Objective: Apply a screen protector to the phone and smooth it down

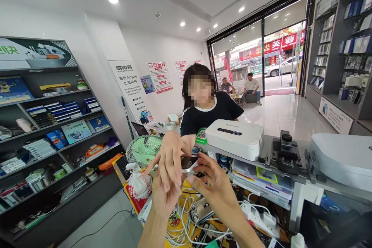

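A smartphone (188,162) with a dark screen and a silver edge is held up over the cluttered desk. My right hand (211,176) grips its right end, fingers along the far side and thumb at the near edge. At the left end is my left hand (165,192), closed about the phone; its fingers are partly hidden. Another person's hand (170,157), wearing a ring, reaches over from across the counter. It covers the phone's left part and overlaps my left hand.
Tangled white cables (184,221) and a power strip (261,219) lie below. A green fan (143,149) and a plastic bag (139,184) stand left. On the counter are a white box (235,137) and a black clamp device (286,153). A person (207,112) faces me.
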`<state>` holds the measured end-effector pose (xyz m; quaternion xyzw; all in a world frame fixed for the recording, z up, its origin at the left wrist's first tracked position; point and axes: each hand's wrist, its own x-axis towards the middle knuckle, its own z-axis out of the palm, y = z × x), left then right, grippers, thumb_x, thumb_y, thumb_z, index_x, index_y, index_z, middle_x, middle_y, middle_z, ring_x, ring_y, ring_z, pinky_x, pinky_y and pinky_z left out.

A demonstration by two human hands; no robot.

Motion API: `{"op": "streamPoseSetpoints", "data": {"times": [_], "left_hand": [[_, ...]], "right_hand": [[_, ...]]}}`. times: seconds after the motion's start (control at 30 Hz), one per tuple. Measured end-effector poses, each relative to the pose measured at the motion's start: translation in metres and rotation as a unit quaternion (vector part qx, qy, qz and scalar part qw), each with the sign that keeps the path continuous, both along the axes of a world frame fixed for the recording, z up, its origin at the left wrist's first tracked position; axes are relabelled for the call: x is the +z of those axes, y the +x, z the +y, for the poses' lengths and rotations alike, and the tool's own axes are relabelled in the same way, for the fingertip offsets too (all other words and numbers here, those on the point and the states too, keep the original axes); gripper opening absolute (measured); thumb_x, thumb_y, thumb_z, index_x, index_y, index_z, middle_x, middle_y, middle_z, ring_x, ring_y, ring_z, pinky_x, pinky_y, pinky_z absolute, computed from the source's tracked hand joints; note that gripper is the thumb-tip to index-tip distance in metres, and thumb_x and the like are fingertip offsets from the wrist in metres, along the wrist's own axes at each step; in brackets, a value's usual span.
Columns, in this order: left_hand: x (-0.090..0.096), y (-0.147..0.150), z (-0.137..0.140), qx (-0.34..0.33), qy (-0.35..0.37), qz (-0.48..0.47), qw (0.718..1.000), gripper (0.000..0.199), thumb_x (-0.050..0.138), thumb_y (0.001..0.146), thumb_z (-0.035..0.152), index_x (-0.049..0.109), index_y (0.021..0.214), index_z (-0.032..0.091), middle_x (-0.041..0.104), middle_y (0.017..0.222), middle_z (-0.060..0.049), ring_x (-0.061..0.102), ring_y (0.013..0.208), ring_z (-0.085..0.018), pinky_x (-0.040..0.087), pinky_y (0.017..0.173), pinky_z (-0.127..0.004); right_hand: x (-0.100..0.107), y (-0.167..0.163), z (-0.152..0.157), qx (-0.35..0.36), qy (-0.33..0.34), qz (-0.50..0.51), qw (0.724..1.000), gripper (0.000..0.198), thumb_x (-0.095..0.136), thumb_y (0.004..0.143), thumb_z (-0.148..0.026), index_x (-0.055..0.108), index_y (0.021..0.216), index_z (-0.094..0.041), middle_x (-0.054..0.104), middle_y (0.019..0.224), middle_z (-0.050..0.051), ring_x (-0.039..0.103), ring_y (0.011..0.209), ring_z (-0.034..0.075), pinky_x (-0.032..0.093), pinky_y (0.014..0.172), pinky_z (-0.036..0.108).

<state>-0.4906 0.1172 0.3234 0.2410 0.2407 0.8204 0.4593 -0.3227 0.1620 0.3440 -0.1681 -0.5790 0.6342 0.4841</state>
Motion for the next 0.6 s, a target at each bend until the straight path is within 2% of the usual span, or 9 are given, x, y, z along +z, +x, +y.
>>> {"op": "streamPoseSetpoints", "data": {"times": [0.1,0.17,0.37,0.5,0.6], "left_hand": [[-0.002,0.002,0.0,-0.008,-0.001,0.01,1.0,0.023,0.06,0.095,0.035,0.065,0.108,0.017,0.069,0.092,-0.003,0.067,0.08,-0.015,0.058,0.075,-0.034],[0.0,0.004,0.001,-0.018,0.002,0.021,1.0,0.025,0.061,0.094,0.037,0.066,0.105,0.015,0.069,0.089,-0.003,0.067,0.08,-0.016,0.058,0.074,-0.034],[0.016,0.014,0.015,-0.064,0.012,0.042,0.997,0.031,0.064,0.092,0.041,0.065,0.109,0.015,0.069,0.102,-0.006,0.067,0.088,-0.018,0.057,0.08,-0.039],[0.032,0.027,0.032,-0.078,0.014,0.041,0.996,0.037,0.063,0.092,0.042,0.062,0.117,0.015,0.067,0.114,-0.01,0.066,0.1,-0.022,0.055,0.087,-0.043],[0.043,0.037,0.047,-0.084,0.011,0.025,0.996,0.035,0.061,0.093,0.041,0.061,0.118,0.016,0.065,0.119,-0.01,0.063,0.107,-0.023,0.053,0.092,-0.045]], "right_hand": [[0.007,-0.002,0.001,0.005,-0.012,0.008,1.0,0.064,0.078,0.077,-0.04,0.051,0.132,-0.024,0.059,0.115,0.007,0.062,0.101,0.02,0.054,0.078,0.032],[0.009,-0.002,0.002,0.008,-0.025,0.012,1.0,0.065,0.077,0.077,-0.042,0.05,0.133,-0.023,0.06,0.114,0.008,0.063,0.095,0.019,0.055,0.075,0.032],[0.014,0.0,0.012,-0.006,-0.044,0.022,0.999,0.065,0.078,0.076,-0.041,0.053,0.131,-0.02,0.064,0.113,0.008,0.064,0.076,0.015,0.053,0.066,0.029],[0.024,0.002,0.028,-0.048,-0.054,0.027,0.997,0.068,0.077,0.077,-0.044,0.051,0.135,-0.02,0.064,0.123,0.01,0.063,0.067,0.012,0.052,0.06,0.03],[0.029,0.008,0.037,-0.098,-0.067,0.03,0.993,0.068,0.075,0.079,-0.046,0.05,0.136,-0.02,0.062,0.128,0.012,0.065,0.069,0.014,0.052,0.06,0.03]]}}
